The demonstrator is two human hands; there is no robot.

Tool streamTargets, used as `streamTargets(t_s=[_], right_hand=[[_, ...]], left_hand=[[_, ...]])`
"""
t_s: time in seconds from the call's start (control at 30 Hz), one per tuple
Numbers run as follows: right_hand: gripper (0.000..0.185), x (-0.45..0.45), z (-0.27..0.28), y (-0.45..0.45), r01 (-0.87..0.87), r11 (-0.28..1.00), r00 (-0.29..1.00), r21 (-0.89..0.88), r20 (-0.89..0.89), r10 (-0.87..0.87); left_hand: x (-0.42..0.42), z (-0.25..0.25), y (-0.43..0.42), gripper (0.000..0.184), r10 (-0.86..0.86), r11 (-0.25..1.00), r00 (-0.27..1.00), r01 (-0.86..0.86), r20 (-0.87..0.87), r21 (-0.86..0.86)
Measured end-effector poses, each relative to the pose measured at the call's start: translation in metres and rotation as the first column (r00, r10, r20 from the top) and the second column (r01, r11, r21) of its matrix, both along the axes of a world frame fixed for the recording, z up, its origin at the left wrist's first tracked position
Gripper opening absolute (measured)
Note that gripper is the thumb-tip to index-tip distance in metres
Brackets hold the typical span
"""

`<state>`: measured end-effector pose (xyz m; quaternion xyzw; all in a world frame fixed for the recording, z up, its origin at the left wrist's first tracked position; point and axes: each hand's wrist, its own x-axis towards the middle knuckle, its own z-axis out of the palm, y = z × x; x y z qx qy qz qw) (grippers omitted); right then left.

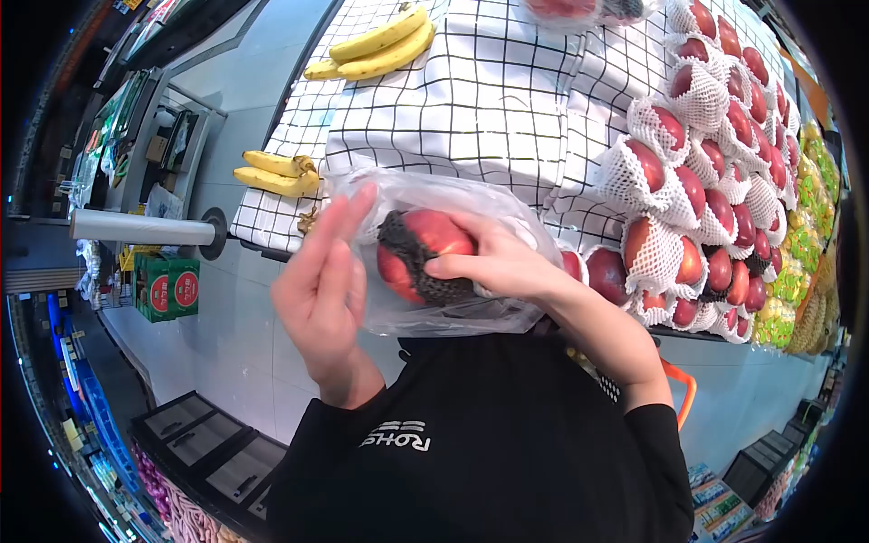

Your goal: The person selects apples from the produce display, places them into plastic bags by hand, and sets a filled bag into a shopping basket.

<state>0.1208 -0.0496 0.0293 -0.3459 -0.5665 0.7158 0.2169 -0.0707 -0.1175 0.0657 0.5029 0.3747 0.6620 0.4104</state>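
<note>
My right hand (pixel 496 258) grips a large red fruit (pixel 441 233), apple-like, with its thumb across a black foam net (pixel 407 249) wrapped partly around the fruit. A clear plastic bag (pixel 507 204) spreads around and beneath the fruit; whether the fruit is inside it I cannot tell. My left hand (pixel 326 290) is raised at the bag's left side, fingers stretched upward and slightly blurred, with nothing visible in them.
Bananas (pixel 385 45) and a smaller bunch of bananas (pixel 276 174) lie on the checkered cloth (pixel 489 118). Red fruits in white foam nets (pixel 652 249) are stacked at right, beside yellow-green packages (pixel 787 271). A plastic roll (pixel 145 228) and green box (pixel 167 288) stand left.
</note>
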Motion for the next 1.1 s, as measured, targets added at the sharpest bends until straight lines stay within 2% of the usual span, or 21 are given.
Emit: streamTargets(t_s=[0.03, 0.07, 0.17, 0.2, 0.23, 0.27, 0.3, 0.37, 0.4, 0.43, 0.47, 0.5, 0.57, 0.63, 0.67, 0.73, 0.8, 0.87, 0.9, 0.97, 1.1], right_hand=[[0.071, -0.008, -0.002, 0.002, -0.036, 0.975, 0.991, 0.218, 0.133, 0.007], [0.075, -0.017, -0.006, 0.002, -0.065, 0.971, 0.994, 0.229, 0.1, 0.043], [0.062, -0.043, -0.008, -0.003, -0.056, 0.867, 0.989, 0.495, 0.146, -0.02], [0.062, -0.05, -0.007, -0.002, -0.055, 0.865, 0.989, 0.498, 0.146, -0.021], [0.054, -0.056, -0.008, -0.001, -0.075, 0.816, 0.977, 0.573, 0.208, -0.057], [0.047, -0.06, -0.009, 0.001, -0.102, 0.758, 0.959, 0.644, 0.266, -0.096], [0.047, -0.063, -0.012, 0.002, -0.107, 0.754, 0.959, 0.648, 0.266, -0.093], [0.038, -0.068, -0.013, 0.012, -0.065, 0.523, 0.974, 0.85, 0.167, -0.151], [0.034, -0.069, -0.01, 0.018, -0.051, 0.371, 0.98, 0.927, 0.118, -0.162], [0.034, -0.07, -0.003, 0.021, -0.054, 0.362, 0.98, 0.93, 0.119, -0.159], [0.037, -0.071, 0.004, 0.024, -0.051, 0.547, 0.969, 0.836, 0.174, -0.176], [0.039, -0.071, 0.008, 0.026, -0.039, 0.708, 0.956, 0.705, 0.233, -0.18], [0.059, -0.064, 0.006, 0.025, -0.183, 0.718, 0.953, 0.671, 0.302, -0.039], [0.062, -0.063, -0.012, 0.022, -0.102, 0.234, 0.949, 0.967, 0.165, -0.27], [0.058, -0.065, -0.017, 0.028, -0.077, 0.171, 0.959, 0.982, 0.12, -0.257], [0.058, -0.066, -0.015, 0.037, -0.083, 0.192, 0.962, 0.978, 0.129, -0.242], [0.058, -0.065, -0.009, 0.042, -0.087, 0.21, 0.962, 0.974, 0.136, -0.235], [0.045, -0.064, 0.003, 0.044, -0.122, 0.438, 0.951, 0.891, 0.232, -0.205], [0.045, -0.062, 0.016, 0.046, -0.12, 0.435, 0.951, 0.892, 0.229, -0.209], [0.042, -0.056, 0.04, 0.049, -0.222, 0.696, 0.955, 0.682, 0.295, 0.016], [0.051, -0.048, 0.015, 0.054, -0.1, 0.727, 0.967, 0.679, 0.239, -0.091]], left_hand=[[-0.001, 0.002, -0.005, 0.037, 0.015, 1.0, 0.999, -0.015, -0.041, -0.009], [-0.001, 0.003, -0.009, 0.036, 0.03, 0.999, 0.996, -0.031, -0.08, -0.016], [0.003, 0.006, -0.014, 0.034, 0.087, 0.996, 0.985, -0.088, -0.152, -0.003], [0.003, 0.007, -0.016, 0.033, 0.096, 0.994, 0.987, -0.102, -0.126, -0.046], [0.002, 0.005, -0.014, 0.033, 0.097, 0.994, 0.987, -0.103, -0.125, -0.041], [-0.001, -0.001, -0.013, 0.032, 0.137, 0.991, 0.962, -0.131, -0.237, 0.04], [0.0, -0.002, -0.012, 0.03, 0.171, 0.985, 0.944, -0.155, -0.283, 0.076], [0.001, -0.004, -0.01, 0.025, 0.247, 0.967, 0.897, -0.204, -0.367, 0.152], [0.002, -0.005, -0.006, 0.022, 0.257, 0.944, 0.902, -0.157, -0.348, 0.289], [0.001, -0.005, -0.002, 0.019, 0.265, 0.9, 0.907, -0.111, -0.328, 0.421], [-0.003, -0.004, -0.006, 0.013, 0.168, 0.929, 0.928, -0.036, -0.333, 0.369], [-0.002, -0.003, -0.003, 0.013, 0.176, 0.926, 0.928, -0.043, -0.328, 0.376], [0.001, -0.004, 0.003, 0.01, -0.036, 0.868, 0.983, 0.12, -0.181, 0.482], [-0.003, -0.006, 0.003, 0.008, -0.168, 0.817, 0.973, 0.226, -0.156, 0.531], [-0.003, -0.006, 0.006, 0.008, -0.208, 0.799, 0.971, 0.238, -0.117, 0.553], [-0.003, -0.008, 0.011, 0.007, -0.256, 0.775, 0.963, 0.253, -0.079, 0.579], [-0.004, -0.01, 0.015, 0.005, -0.2, 0.787, 0.978, 0.201, -0.067, 0.583], [-0.004, -0.011, 0.017, 0.006, -0.185, 0.796, 0.981, 0.188, -0.064, 0.575], [-0.004, -0.01, 0.016, 0.007, -0.159, 0.812, 0.986, 0.164, -0.059, 0.56], [-0.007, -0.01, 0.014, 0.009, -0.166, 0.827, 0.981, 0.196, -0.105, 0.526], [-0.007, -0.014, 0.013, 0.012, -0.15, 0.865, 0.966, 0.231, -0.211, 0.444]])
